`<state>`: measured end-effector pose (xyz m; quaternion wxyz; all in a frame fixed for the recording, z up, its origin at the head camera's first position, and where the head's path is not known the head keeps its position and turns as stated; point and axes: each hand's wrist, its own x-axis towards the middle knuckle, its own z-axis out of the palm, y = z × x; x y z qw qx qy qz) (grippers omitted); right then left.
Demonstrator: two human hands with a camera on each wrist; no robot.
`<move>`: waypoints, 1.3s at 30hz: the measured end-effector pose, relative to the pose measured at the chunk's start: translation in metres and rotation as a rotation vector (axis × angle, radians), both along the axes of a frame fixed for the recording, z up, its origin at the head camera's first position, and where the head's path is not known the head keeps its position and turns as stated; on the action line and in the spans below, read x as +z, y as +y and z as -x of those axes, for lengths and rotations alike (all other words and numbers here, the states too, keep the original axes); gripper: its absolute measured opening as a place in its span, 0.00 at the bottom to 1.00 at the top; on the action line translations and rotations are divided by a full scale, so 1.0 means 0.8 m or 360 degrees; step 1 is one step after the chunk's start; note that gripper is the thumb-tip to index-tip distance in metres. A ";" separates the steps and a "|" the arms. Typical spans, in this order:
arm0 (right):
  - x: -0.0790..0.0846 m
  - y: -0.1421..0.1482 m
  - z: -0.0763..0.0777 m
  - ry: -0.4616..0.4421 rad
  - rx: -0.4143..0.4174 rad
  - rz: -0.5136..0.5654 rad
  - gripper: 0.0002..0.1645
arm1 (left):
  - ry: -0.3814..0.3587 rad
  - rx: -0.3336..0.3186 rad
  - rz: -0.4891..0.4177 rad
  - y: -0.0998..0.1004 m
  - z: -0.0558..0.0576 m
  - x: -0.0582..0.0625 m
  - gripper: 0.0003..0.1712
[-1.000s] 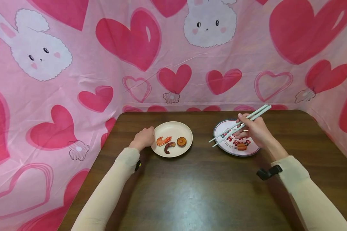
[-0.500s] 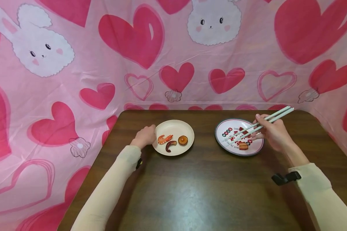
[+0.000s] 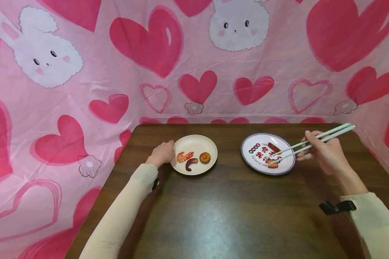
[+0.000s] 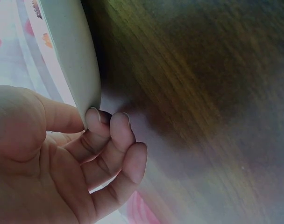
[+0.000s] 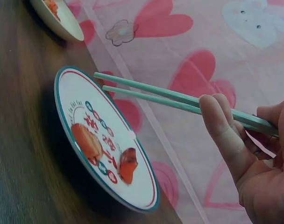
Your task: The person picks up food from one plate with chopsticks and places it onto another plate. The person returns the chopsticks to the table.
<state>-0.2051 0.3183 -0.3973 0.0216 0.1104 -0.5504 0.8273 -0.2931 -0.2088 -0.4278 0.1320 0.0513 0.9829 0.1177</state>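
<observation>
My left hand (image 3: pixel 162 153) pinches the left rim of a cream plate (image 3: pixel 196 141); the left wrist view shows thumb and fingertips at that rim. On the plate lie an orange shrimp (image 3: pixel 185 156), a dark curled octopus tentacle (image 3: pixel 189 165) and a round brown mushroom cap (image 3: pixel 205 157). My right hand (image 3: pixel 325 154) holds a pair of pale green chopsticks (image 5: pixel 151 88), their tips slightly apart with nothing between them. They reach over a white plate (image 3: pixel 247 158) with red lettering. Two reddish-brown food pieces rest on it, one dark strip (image 3: pixel 273 148) and one paler block (image 3: pixel 273 166).
Both plates stand toward the far side of a dark wooden table (image 3: pixel 201 216), with a gap between them. Pink cloth (image 3: pixel 214 61) printed with hearts and rabbits hangs behind and at the sides. A black strap (image 3: pixel 338 207) sits on the right sleeve.
My right hand has moved right and slightly nearer with the chopsticks, uncovering the dark strip on the white plate. My left hand stays at the cream plate's rim.
</observation>
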 end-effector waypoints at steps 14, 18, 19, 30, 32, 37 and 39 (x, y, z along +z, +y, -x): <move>-0.009 0.014 -0.004 -0.0038 -0.0192 -0.0144 0.11 | -0.0007 -0.0002 -0.0018 -0.001 -0.001 0.000 0.31; -0.011 0.019 -0.005 -0.0054 -0.0204 -0.0125 0.12 | 0.0007 -0.0002 -0.0010 -0.002 -0.001 0.001 0.25; -0.012 0.019 -0.005 -0.0060 -0.0217 -0.0142 0.12 | 0.0011 -0.0001 -0.0008 -0.002 -0.001 0.001 0.24; -0.012 0.021 -0.006 -0.0084 -0.0212 -0.0230 0.11 | 0.0001 -0.0001 -0.0001 0.000 -0.002 0.002 0.22; -0.011 0.020 -0.005 -0.0087 -0.0213 -0.0247 0.11 | 0.0005 0.0000 0.0003 0.000 -0.002 0.002 0.22; -0.013 0.017 -0.003 -0.0073 -0.0172 -0.0241 0.10 | 0.0006 0.0000 0.0005 -0.001 -0.001 0.001 0.24; -0.013 0.016 -0.002 -0.0068 -0.0171 -0.0244 0.10 | 0.0001 0.0000 -0.0001 -0.001 -0.001 0.000 0.26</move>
